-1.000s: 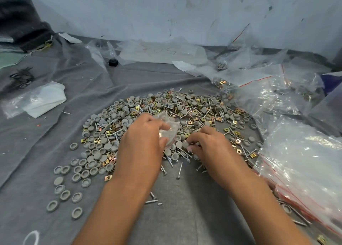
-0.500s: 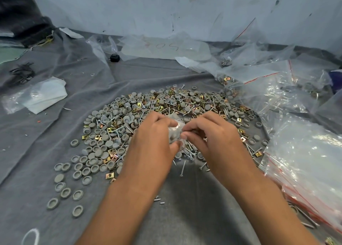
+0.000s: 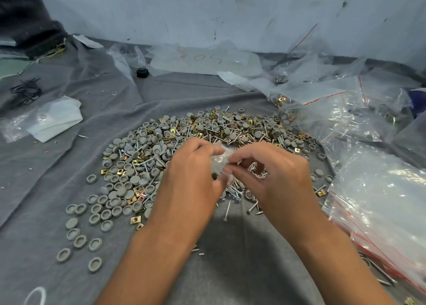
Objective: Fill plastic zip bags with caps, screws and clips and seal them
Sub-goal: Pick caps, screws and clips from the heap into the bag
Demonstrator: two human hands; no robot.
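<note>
At the worktop's centre, both hands, left (image 3: 193, 166) and right (image 3: 272, 173), pinch a small bag (image 3: 219, 163) just above the pile (image 3: 175, 148), likely so parts drop straight in; spare bags (image 3: 380, 203) lie at three o'clock.

Heap of caps, screws and clips (image 3: 207, 141) fills the middle of the grey cloth (image 3: 69, 189), no bare gaps inside it. Both hands meet over its near edge: left hand (image 3: 191, 173), right hand (image 3: 274, 175), forearms crossing the near centre. Between the forearms a bare wedge of cloth, only a few loose screws (image 3: 227, 210) there. Near left: scattered caps (image 3: 79, 241), cloth showing between them. Right side blocked by stacked zip bags (image 3: 380, 201), more crumpled bags (image 3: 334, 106) at far right. Far left has a folded white bag (image 3: 53, 118) and black clips (image 3: 25, 91); open cloth between those and the heap. Wall (image 3: 207, 12) closes the back.
</note>
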